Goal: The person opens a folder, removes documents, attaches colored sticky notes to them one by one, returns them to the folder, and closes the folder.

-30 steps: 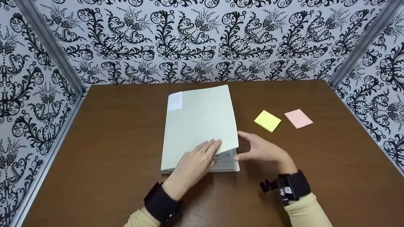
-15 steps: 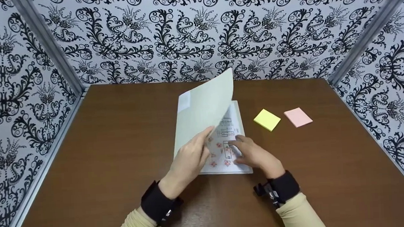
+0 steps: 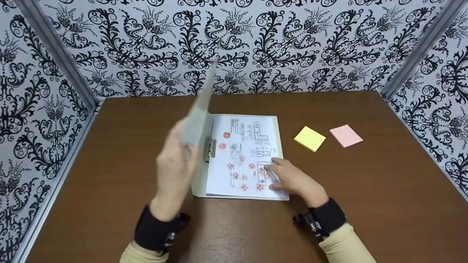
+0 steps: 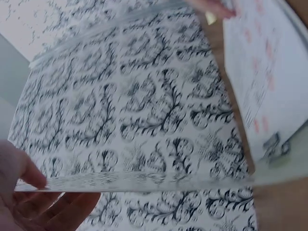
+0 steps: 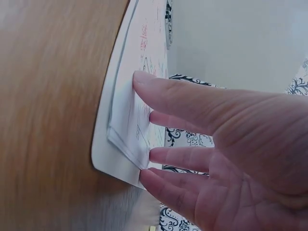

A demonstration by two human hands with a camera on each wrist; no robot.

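The table [image 3: 382, 204] lies beneath both hands. On it, between them, is the folder [image 3: 199, 187], its cover [image 3: 202, 113] standing nearly upright in the left hand [image 3: 174, 162], which pinches the edge between thumb and fingers; a slip there could let the cover flop onto the right hand [image 3: 297, 180]. Under that hand's spread fingers lie the papers [image 3: 224, 164]; dragging them sideways might crease the sheets. The yellow pad [image 3: 309, 138] and pink pad [image 3: 346, 136], beyond the right hand, seem safe. Pulled paper could tear at the clip [image 3: 209, 149], just right of the left hand.
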